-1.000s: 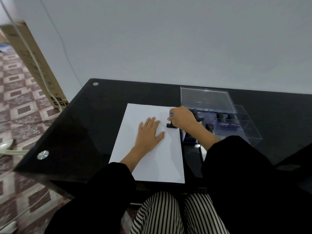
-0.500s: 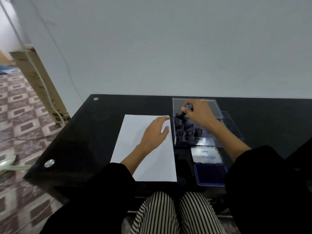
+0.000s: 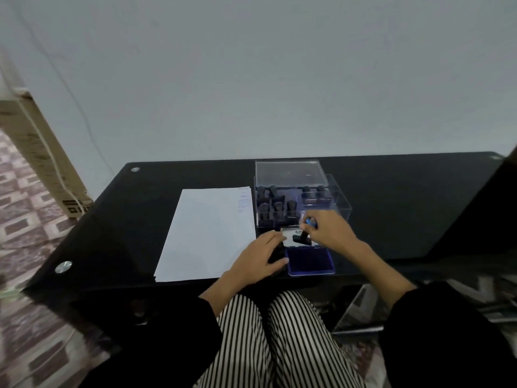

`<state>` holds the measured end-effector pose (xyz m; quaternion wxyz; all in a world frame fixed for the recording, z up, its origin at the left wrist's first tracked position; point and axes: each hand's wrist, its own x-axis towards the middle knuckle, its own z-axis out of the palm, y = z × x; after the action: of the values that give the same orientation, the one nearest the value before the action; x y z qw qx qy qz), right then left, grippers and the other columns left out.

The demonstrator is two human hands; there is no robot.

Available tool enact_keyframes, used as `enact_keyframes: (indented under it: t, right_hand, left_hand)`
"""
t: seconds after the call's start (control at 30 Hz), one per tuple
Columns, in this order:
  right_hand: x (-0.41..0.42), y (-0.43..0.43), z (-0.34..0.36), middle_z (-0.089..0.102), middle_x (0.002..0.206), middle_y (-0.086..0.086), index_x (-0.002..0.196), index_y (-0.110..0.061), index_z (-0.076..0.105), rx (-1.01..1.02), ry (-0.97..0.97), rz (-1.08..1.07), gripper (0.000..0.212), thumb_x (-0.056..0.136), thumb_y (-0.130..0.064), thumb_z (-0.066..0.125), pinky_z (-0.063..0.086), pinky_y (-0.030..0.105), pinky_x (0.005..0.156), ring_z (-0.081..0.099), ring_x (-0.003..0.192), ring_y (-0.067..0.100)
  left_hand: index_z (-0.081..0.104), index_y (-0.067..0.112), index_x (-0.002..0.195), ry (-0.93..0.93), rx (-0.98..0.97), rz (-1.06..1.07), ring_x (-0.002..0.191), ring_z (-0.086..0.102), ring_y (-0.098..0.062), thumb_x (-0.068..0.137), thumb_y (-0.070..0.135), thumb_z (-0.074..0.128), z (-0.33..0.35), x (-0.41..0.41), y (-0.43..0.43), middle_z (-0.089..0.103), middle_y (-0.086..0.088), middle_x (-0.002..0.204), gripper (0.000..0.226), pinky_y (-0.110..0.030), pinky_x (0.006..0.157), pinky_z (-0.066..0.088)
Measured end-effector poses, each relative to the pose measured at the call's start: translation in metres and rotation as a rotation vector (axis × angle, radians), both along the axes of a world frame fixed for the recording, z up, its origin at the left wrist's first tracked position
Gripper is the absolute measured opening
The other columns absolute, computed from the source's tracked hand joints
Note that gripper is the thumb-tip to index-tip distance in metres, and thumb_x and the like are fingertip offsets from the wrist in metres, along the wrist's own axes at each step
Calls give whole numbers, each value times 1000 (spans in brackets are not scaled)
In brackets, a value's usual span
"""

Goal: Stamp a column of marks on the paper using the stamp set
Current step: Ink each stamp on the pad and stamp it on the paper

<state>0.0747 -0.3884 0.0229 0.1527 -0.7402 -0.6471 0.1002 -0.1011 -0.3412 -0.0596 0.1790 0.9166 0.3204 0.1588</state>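
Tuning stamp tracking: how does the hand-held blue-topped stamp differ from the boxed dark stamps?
The blue-topped black stamp is pinched by the right hand over the open purple ink pad; the dark stamps stand in the clear plastic box. Its top is blue; theirs are dark. Both have dark bodies.

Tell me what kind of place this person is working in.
Probably a room in a home: a black glass desk against a plain pale wall, a brown-and-cream patterned tile floor, and a tall cardboard box at the left.
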Motion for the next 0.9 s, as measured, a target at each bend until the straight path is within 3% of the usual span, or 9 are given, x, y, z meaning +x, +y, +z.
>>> enact_keyframes:
  t: [0.1,0.2,0.37,0.5,0.67,0.8,0.9]
  right_hand:
    - [-1,-15,-17,69,95,10,102,-13,63,-20,17,14,19,92,-28,55,47,30,67,63,84,25]
    - [-4,-23,-26,68,99,8,101,-13,63,12,-10,35,18,91,-27,55,39,25,66,62,89,24]
    - [-8,-25,-35,66,102,3,101,-16,62,93,-76,43,19,91,-29,53,37,23,67,60,95,20]
    - [-13,-27,-44,63,102,1,105,-16,58,174,-132,65,21,91,-28,48,44,27,70,59,95,19]
    - [-18,-26,-62,61,94,3,101,-14,49,216,-152,69,14,94,-24,42,37,26,61,59,88,20]
    - [-20,-24,-71,60,90,2,99,-15,49,284,-153,55,19,97,-33,42,37,26,59,59,83,19]
    - [-21,-22,-79,60,77,2,89,-14,53,355,-190,26,20,94,-34,51,34,25,51,60,67,19]
  left_hand:
    - [22,17,148,95,-7,18,146,6,-12,92,52,46,-14,4,-7,16,1,157,70,-34,119,11]
    - [11,21,150,141,-37,40,145,-5,-8,90,57,42,-23,9,-11,4,6,158,76,-36,119,1]
    - [6,20,150,196,-11,50,145,-7,-7,90,61,36,-27,13,-13,0,5,159,79,-37,120,-3]
    - [6,19,150,197,0,50,145,-5,-9,91,59,36,-28,14,-13,2,4,159,77,-37,119,-4]
    - [8,19,151,191,11,50,146,-4,-9,91,59,36,-29,14,-13,3,3,159,77,-37,119,-4]
    - [6,20,151,196,28,44,146,-3,-9,90,63,33,-33,14,-12,3,4,159,79,-38,120,-2]
    - [6,21,151,212,55,40,146,-3,-9,81,75,17,-37,14,-9,2,4,159,89,-39,120,-1]
